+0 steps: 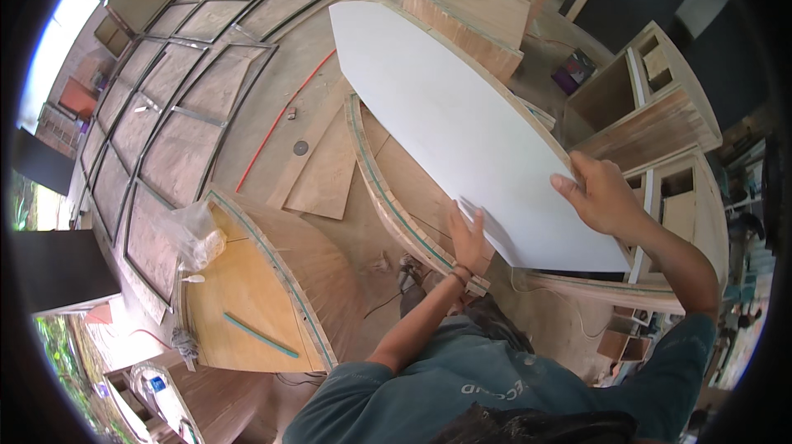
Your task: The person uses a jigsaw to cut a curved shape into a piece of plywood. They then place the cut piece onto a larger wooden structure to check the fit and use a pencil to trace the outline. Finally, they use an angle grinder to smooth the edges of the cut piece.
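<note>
White panel (462, 126): lies slanted over the curved plywood frame (388, 196).
Right hand (601, 194): my fingers grip its far edge.
Left hand (469, 238): my open palm lies flat under its near edge.

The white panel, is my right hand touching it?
Touching. The head view shows the right hand gripping the white panel at its near right edge, fingers wrapped over it.

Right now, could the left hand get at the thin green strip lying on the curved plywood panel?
Probably yes, but not freely: the left hand is pressed under the large white board. The green strip lies bare on the plywood panel, nothing between.
</note>
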A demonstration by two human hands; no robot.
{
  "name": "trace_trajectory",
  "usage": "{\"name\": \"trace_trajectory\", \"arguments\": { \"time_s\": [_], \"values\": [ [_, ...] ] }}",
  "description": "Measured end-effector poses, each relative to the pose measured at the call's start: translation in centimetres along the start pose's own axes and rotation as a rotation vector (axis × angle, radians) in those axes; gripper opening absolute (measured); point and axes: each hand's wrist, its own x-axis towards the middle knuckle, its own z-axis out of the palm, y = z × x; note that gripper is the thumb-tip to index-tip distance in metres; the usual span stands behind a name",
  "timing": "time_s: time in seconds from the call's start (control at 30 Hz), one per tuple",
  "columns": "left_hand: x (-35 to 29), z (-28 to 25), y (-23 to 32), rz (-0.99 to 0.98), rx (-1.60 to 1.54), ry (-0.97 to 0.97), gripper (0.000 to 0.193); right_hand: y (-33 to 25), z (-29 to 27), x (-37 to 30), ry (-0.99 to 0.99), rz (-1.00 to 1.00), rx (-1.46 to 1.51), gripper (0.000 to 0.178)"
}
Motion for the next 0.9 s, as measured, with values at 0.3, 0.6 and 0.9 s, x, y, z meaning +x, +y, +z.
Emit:
{"name": "trace_trajectory", "arguments": {
  "time_s": [0.3,0.6,0.9],
  "values": [
    [5.4,1.1,-3.1,-0.424,-0.435,0.041,0.070,0.8,-1.3,1.6,0.163,-0.040,0.108,0.043],
    [3.5,4.1,5.3,-0.499,-0.548,-0.397,0.096,-1.8,-6.6,-13.4,0.321,0.045,0.142,0.032],
    [-5.6,13.2,29.9,-0.172,-0.920,-1.009,0.098,-2.3,-2.6,-33.4,0.854,-0.154,-0.720,0.033]
  ]
}}
